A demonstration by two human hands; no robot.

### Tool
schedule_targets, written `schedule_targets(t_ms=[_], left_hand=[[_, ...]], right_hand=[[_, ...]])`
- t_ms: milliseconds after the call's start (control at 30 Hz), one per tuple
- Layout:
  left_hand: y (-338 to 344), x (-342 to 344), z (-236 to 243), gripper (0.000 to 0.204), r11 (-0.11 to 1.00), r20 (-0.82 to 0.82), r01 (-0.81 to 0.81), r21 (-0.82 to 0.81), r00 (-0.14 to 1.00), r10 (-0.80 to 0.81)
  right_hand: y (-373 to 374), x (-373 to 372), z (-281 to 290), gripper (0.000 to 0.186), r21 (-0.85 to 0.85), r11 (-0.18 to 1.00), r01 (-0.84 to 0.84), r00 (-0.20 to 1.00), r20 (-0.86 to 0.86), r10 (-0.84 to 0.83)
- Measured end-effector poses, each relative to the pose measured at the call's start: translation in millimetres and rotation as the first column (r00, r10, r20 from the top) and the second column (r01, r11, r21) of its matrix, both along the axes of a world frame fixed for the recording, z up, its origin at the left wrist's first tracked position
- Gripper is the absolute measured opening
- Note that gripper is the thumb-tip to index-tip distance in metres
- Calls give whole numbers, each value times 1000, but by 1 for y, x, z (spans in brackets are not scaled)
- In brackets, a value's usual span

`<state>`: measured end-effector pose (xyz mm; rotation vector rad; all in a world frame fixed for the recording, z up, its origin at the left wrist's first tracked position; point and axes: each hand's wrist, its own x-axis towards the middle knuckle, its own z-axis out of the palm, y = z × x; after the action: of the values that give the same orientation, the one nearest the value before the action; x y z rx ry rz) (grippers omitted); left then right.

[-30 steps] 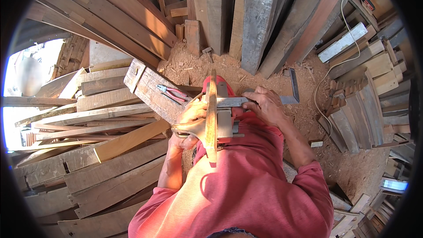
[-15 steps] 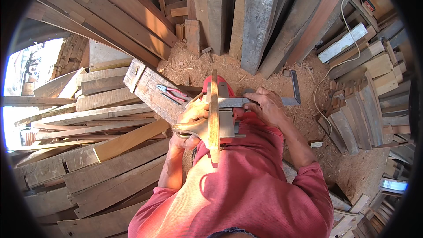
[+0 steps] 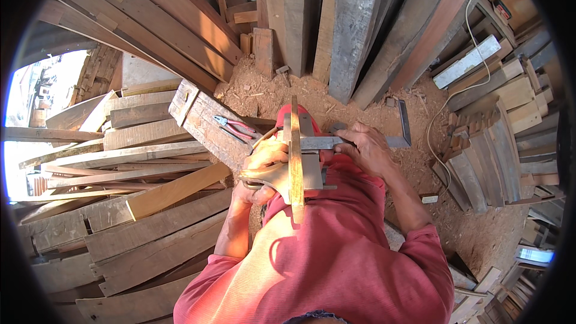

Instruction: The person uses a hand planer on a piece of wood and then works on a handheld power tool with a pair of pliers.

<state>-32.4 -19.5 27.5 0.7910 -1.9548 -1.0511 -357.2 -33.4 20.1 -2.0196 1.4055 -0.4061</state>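
In the head view, a narrow upright-edged wooden strip (image 3: 295, 162) lies lengthwise over a red-and-grey tool, probably a power planer (image 3: 312, 173), at my lap. My left hand (image 3: 264, 159) grips the strip's curved wooden side piece, with thumb below and fingers above. My right hand (image 3: 367, 147) is closed on a steel square (image 3: 401, 142), whose long blade lies crosswise to the strip and whose short arm sticks out on the right. Red-handled pliers (image 3: 234, 126) rest on a worn board (image 3: 201, 135) to the left, beside a thin metal tool.
Stacked offcut planks (image 3: 150, 237) fill the left. Long upright timbers (image 3: 354, 30) lean at the back. Curved pieces (image 3: 486, 162) and blocks are piled at the right, beside a pale cord (image 3: 445, 108). Wood shavings (image 3: 258, 93) cover the ground.
The square, my right hand and the wooden strip have shifted very slightly right and down in the picture. Both hands keep their grip.
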Motion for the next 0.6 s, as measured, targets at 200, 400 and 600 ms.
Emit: schedule_targets(t_ms=[200, 400, 600], left_hand=[[-1, -2, 3, 76, 1000, -58, 10, -10, 998, -10], [3, -2, 1, 61, 999, -23, -50, -12, 999, 50], [2, -4, 1, 61, 999, -50, -48, -20, 998, 47]], right_hand=[[0, 2, 1, 51, -13, 1000, 1, 1000, -12, -2], [2, 4, 1, 48, -32, 999, 9, 1000, -2, -9], [4, 7, -1, 43, -91, 996, 26, 999, 43, -22]])
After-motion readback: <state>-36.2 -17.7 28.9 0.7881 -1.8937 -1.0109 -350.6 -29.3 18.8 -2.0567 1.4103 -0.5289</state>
